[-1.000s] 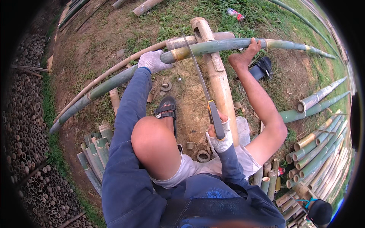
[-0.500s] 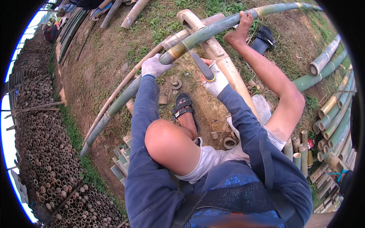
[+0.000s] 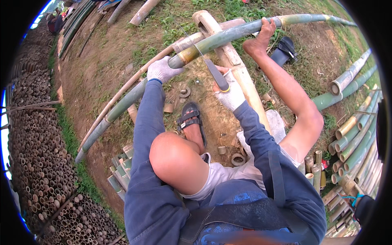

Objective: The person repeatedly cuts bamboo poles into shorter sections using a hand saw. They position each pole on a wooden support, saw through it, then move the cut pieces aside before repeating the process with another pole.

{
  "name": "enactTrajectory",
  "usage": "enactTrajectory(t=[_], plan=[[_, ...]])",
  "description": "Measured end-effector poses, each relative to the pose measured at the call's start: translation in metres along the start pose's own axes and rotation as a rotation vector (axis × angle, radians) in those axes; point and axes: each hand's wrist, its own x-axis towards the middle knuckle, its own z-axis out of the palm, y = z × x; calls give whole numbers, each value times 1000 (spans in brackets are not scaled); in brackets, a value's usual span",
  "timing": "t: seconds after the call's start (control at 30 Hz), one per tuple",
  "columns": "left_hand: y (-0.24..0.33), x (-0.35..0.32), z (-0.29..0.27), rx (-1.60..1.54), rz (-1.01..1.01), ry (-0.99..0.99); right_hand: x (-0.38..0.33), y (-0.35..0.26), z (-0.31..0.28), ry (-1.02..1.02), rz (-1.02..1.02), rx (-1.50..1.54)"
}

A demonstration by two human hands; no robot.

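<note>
A long green bamboo pole [image 3: 228,37] runs from the lower left up to the upper right. My left hand [image 3: 164,70], in a whitish knit glove, wraps round it near a joint. Closed round the dark grey handle of a hand saw [image 3: 217,75] is my right hand [image 3: 231,93], gloved with bare fingertips. The thin saw blade lies across the pole just right of my left hand; how deep it sits cannot be seen. My bare foot [image 3: 261,37] presses on the pole farther right. Under the pole stands a thick pale bamboo support [image 3: 247,83] with a slotted top.
A thin bamboo stick [image 3: 122,92] runs alongside the pole. Sandals [image 3: 281,51] and bamboo offcuts [image 3: 238,159] lie on the ground. Stacked bamboo tubes [image 3: 45,163] fill the left; more poles [image 3: 355,139] lie at the right. Someone [image 3: 54,23] is at the far upper left.
The whole view has shifted slightly. Both hands keep their grips, and the saw stays across the pole at nearly the same spot.
</note>
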Motion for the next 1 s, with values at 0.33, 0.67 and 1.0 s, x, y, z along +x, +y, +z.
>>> enactTrajectory(t=[0.33,0.67,1.0], plan=[[-3,2,-1,-48,25,-30,-194,-65,-89,-46,32,-70],[5,-3,-9,21,-7,17,30,20,16,-45,-37,87],[-12,12,31,-118,224,284,-189,-45,-72,13,103,202]])
